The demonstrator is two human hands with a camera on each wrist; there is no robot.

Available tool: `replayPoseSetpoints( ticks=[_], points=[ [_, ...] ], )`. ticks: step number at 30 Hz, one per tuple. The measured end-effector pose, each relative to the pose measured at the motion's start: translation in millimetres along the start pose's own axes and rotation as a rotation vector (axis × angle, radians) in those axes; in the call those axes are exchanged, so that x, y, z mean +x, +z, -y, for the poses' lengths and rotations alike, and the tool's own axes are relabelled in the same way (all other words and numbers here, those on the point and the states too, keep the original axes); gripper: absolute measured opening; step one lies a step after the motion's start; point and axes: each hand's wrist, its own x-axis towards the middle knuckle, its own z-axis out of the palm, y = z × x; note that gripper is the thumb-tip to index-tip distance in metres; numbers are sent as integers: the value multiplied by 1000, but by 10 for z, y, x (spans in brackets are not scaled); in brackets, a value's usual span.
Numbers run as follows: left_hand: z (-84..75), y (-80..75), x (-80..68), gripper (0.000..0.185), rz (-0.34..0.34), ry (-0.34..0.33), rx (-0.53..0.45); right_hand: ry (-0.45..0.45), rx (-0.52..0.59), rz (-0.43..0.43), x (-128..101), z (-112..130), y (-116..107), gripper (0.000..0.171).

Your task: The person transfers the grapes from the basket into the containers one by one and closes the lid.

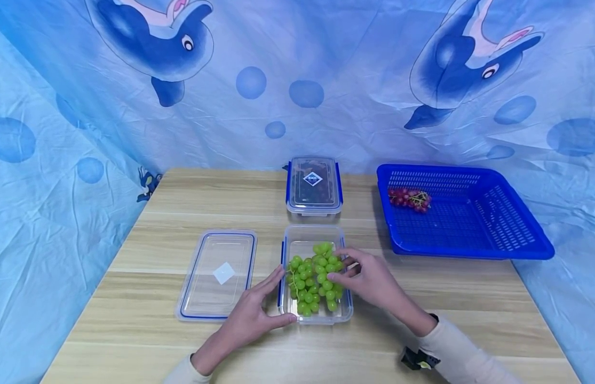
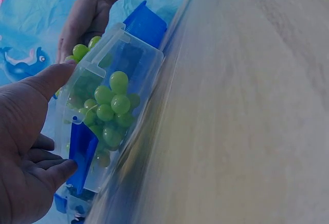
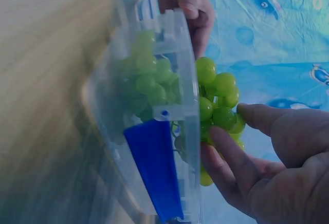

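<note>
Bunches of green grapes point(image 1: 304, 285) lie in a clear plastic container point(image 1: 314, 232) with blue side latches. My right hand point(image 1: 371, 280) pinches the right-hand grapes point(image 3: 221, 93) between thumb and fingers, and these rise above the container's rim in the right wrist view. My left hand point(image 1: 251, 314) braces the container's left side with straightened fingers, its thumb at the near left corner. In the left wrist view, the left fingertips point(image 2: 64, 170) are right at the blue latch point(image 2: 82, 154). The clear lid point(image 1: 215, 293) with a blue seal lies flat left of the container.
A closed container point(image 1: 314, 192) with a blue-and-white label stands behind the open one. At the back right, a blue plastic basket point(image 1: 451, 229) holds a bunch of red grapes point(image 1: 410, 199). The wooden table point(image 1: 148, 336) meets a blue dolphin-print cloth point(image 1: 345, 133) at the back.
</note>
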Motion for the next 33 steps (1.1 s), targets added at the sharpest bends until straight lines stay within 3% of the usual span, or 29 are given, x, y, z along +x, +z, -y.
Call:
replayPoseSetpoints(
  ticks=[5, 10, 13, 17, 20, 27, 33],
  points=[
    [-5, -2, 4, 103, 4, 2, 6, -16, -76, 14, -24, 5, 33, 49],
    [-1, -3, 3, 103, 3, 3, 13, -88, -264, 20, -49, 18, 32, 54],
    [0, 2, 4, 103, 2, -6, 13, -144, -387, -5, -61, 21, 35, 55],
    [-2, 10, 6, 101, 1, -15, 9, -192, -469, -58, -57, 20, 41, 56],
    [-6, 12, 8, 100, 1, -18, 9, -213, -476, -76, -43, 2, 39, 57],
    [-16, 12, 4, 100, 4, -22, 8, -203, -429, -1, 10, -118, 105, 58],
    [-22, 18, 1, 101, 7, -23, 1, -227, -453, -26, 25, -156, 128, 58]
  ],
)
